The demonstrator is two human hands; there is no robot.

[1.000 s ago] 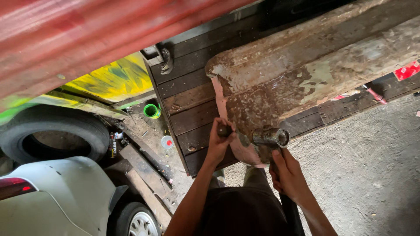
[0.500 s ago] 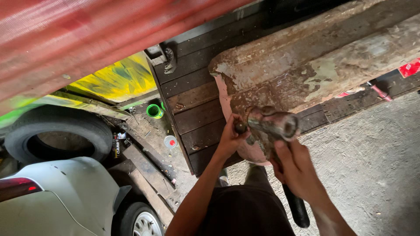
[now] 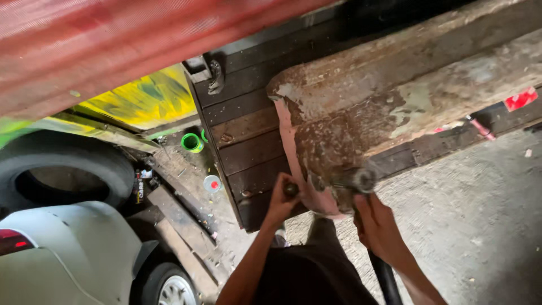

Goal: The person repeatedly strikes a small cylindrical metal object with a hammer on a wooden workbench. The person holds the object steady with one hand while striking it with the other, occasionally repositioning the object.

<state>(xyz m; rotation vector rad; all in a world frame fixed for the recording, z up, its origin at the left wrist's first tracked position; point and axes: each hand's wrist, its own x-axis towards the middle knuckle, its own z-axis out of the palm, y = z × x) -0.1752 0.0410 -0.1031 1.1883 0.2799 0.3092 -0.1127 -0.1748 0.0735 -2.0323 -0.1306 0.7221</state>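
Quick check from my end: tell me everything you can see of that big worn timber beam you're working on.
The timber beam is a thick, rough squared log, brown-grey with pale flaking patches and a torn pinkish edge at its near end. It lies slanting across dark wooden planks, running out of view at the upper right. The left hand holds a small dark tool against its end; the right hand holds a hammer whose blurred metal head is at the beam's lower end.

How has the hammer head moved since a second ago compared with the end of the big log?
Yes. The hammer head swung up off the log end half a second ago and is now back down against it, near where it started.
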